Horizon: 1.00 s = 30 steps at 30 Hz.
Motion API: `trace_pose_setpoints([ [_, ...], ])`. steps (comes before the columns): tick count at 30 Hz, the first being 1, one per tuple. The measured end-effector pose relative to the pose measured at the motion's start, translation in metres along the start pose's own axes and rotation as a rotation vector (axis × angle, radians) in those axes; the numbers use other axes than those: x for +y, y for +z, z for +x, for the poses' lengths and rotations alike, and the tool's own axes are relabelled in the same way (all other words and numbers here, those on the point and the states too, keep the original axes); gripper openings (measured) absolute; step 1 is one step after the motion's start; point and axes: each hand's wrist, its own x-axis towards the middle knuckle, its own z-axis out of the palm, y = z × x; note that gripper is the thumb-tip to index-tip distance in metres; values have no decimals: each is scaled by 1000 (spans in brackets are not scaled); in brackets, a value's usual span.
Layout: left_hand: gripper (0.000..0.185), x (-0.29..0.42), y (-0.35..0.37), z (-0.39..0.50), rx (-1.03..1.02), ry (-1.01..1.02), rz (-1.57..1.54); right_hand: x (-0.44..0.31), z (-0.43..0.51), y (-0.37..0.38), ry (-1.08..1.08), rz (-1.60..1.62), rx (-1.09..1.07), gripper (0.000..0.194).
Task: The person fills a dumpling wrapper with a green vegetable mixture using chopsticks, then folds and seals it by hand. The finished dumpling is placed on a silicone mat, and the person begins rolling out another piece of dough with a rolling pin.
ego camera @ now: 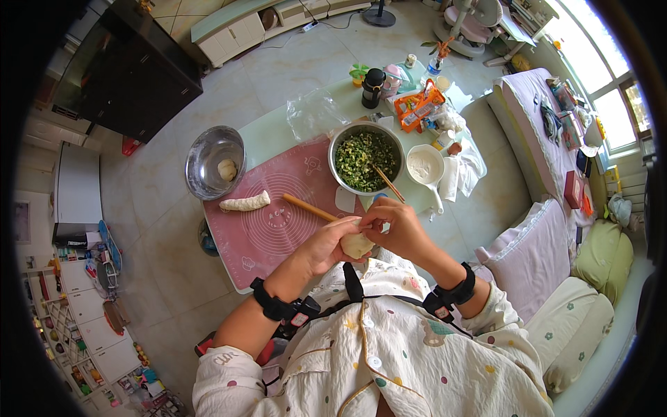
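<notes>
My left hand [328, 242] cradles a pale, rounded piece of dough [356, 245] from the left and below. The fingers of my right hand [390, 219] pinch the dough's upper edge. A wooden rolling pin [308, 207] lies on the pink silicone mat [260, 250], its near end hidden behind my left hand. Farther left on the mat rests a thick dough log [246, 201]. Beyond my hands stands a steel bowl of chopped green and yellow filling [365, 161], with chopsticks [390, 185] leaning in it. A white scraper [345, 199] lies beside that bowl.
A steel bowl [193, 167] holding a dough lump is at the table's left edge. A white pan of flour [426, 166] stands right of the filling. Farther back are a black flask [372, 88], a clear plastic bag [315, 113] and orange packaging [417, 107]. A sofa [531, 250] is at right.
</notes>
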Motion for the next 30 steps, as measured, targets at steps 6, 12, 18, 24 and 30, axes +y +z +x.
trace_pose_setpoints([
  [6, 33, 0, -1, -1, 33, 34, -52, 0, -1, 0, -192, -21, 63, 18],
  [12, 33, 0, 5, 0, 84, 79, -78, -8, -7, 6, 14, -29, 174, 26],
  [18, 31, -2, 9, 1, 90, 111, -164, -6, -6, 14, -23, -128, 243, 22],
  [24, 37, -4, 7, 2, 35, 102, -296, -4, -7, 17, -162, -194, 231, 12],
  [30, 40, -4, 6, 3, 13, 120, -395, -4, -2, 17, -369, -310, 233, 11],
])
